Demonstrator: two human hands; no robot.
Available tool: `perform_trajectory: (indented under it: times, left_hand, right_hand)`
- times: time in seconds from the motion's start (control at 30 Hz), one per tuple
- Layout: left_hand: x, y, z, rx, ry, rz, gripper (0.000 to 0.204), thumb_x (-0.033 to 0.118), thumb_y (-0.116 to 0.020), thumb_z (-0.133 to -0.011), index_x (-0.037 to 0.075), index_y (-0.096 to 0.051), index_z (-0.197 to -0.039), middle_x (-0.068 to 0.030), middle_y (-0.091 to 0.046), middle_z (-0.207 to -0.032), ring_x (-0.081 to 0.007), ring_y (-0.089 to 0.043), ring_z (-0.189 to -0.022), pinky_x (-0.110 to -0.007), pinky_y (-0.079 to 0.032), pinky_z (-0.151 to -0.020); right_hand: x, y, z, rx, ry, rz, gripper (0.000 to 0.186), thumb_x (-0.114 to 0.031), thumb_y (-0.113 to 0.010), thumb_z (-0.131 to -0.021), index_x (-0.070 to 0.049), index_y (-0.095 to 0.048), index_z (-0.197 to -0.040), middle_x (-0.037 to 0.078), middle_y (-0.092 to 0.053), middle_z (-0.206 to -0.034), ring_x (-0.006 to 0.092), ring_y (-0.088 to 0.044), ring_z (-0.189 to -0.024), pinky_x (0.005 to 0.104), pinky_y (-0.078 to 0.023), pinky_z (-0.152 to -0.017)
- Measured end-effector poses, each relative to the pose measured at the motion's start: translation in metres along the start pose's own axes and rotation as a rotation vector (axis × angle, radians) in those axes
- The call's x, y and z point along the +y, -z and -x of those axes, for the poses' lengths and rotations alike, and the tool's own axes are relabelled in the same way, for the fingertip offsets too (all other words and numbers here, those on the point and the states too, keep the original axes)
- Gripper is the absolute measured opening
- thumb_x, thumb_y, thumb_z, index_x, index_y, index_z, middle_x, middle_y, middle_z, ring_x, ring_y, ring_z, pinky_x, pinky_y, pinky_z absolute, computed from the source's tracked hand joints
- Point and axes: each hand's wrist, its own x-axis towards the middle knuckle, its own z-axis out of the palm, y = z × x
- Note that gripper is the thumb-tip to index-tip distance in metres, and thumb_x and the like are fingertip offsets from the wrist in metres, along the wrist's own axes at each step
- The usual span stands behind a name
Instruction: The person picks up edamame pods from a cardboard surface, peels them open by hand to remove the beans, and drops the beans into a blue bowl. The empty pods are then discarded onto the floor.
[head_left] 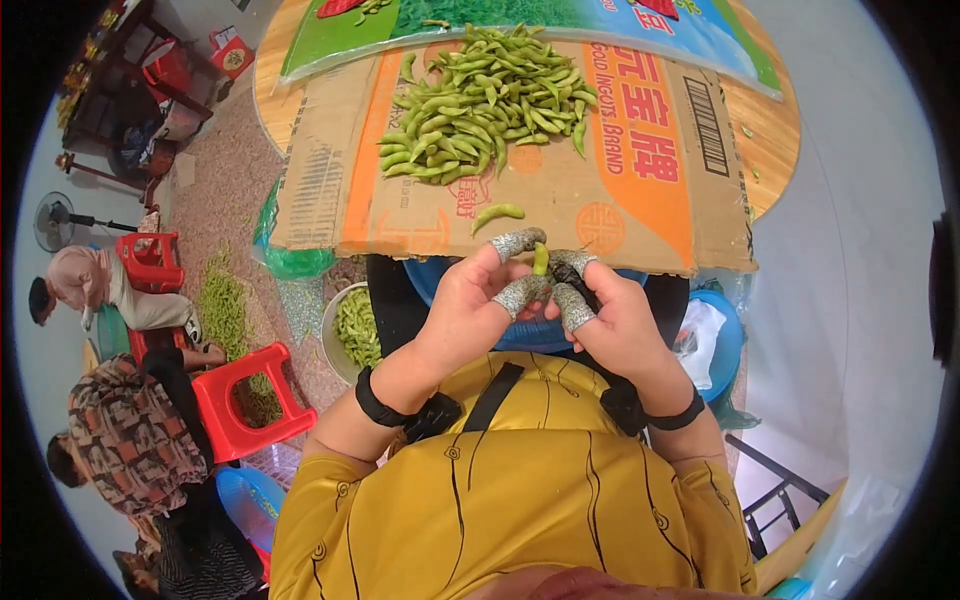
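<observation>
My left hand [480, 300] and my right hand [595, 305], their fingertips wrapped in speckled grey coverings, pinch one green pod [540, 260] between them just off the near edge of the flattened cardboard [310, 215]. A loose pod [497, 215] lies on the cardboard above my fingers, and a heap of pods [470, 110] lies farther back on it. Under the cardboard edge is a blue basin [425, 277], partly hidden by my hands.
Round wooden table [770, 160] under the cardboard. At left, a bowl of pods [355, 330], red stools [240, 395], scattered pods [225, 300] on the floor and other seated people [130, 420]. At right, a blue tub [725, 340] with white bag and a black metal frame [770, 500].
</observation>
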Motion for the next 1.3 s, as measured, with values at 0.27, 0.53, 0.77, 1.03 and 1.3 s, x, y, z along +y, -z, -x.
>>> perform_trajectory:
  times: [0.27,0.53,0.77,1.03,1.3]
  left_hand:
    - [-0.010,-0.001,0.005,0.050,-0.180,-0.337,0.039,-0.006,-0.052,-0.087,0.001,-0.050,-0.126,-0.0075,-0.062,-0.098,-0.0162,-0.065,-0.083,-0.025,-0.053,-0.071]
    - [-0.015,0.011,0.007,-0.117,-0.096,-0.110,0.037,-0.002,-0.056,-0.087,0.002,-0.053,-0.123,-0.0071,-0.066,-0.091,-0.0133,-0.062,-0.074,-0.027,-0.050,-0.064]
    - [-0.026,0.020,-0.002,-0.283,0.211,0.455,0.037,0.001,-0.062,-0.085,0.003,-0.054,-0.121,-0.0077,-0.065,-0.090,-0.0120,-0.060,-0.070,-0.025,-0.049,-0.061]
    - [-0.013,0.008,0.005,-0.087,-0.473,-1.072,0.039,0.000,-0.065,-0.077,0.000,-0.058,-0.115,-0.0186,-0.064,-0.089,-0.0234,-0.065,-0.076,-0.029,-0.051,-0.068]
    - [-0.015,0.007,0.006,-0.082,0.077,-0.072,0.024,0.000,-0.047,-0.092,0.000,-0.055,-0.114,-0.0050,-0.065,-0.092,-0.0088,-0.059,-0.074,-0.024,-0.050,-0.067]
  right_hand:
    - [0.002,-0.003,0.003,-0.106,-0.139,-0.280,0.025,-0.001,-0.047,-0.089,-0.003,-0.052,-0.113,0.001,-0.058,-0.077,0.0043,-0.047,-0.052,0.0179,-0.040,-0.045]
    - [0.000,0.001,0.007,-0.241,-0.309,-0.676,0.022,-0.003,-0.048,-0.088,-0.002,-0.053,-0.110,0.002,-0.054,-0.072,0.0045,-0.041,-0.048,0.0187,-0.035,-0.041]
    - [0.007,0.011,0.011,-0.417,-0.419,-1.014,0.022,-0.003,-0.049,-0.089,-0.002,-0.055,-0.110,0.003,-0.054,-0.070,0.0041,-0.040,-0.045,0.0193,-0.036,-0.039]
    - [0.015,0.000,0.016,-0.224,-0.313,-0.693,0.024,-0.002,-0.045,-0.089,-0.004,-0.053,-0.111,0.004,-0.055,-0.074,0.0067,-0.047,-0.052,0.0215,-0.043,-0.044]
    - [0.018,-0.003,0.022,-0.194,-0.267,-0.609,0.026,0.002,-0.045,-0.083,-0.003,-0.055,-0.107,0.002,-0.056,-0.075,0.0072,-0.052,-0.058,0.0215,-0.043,-0.048]
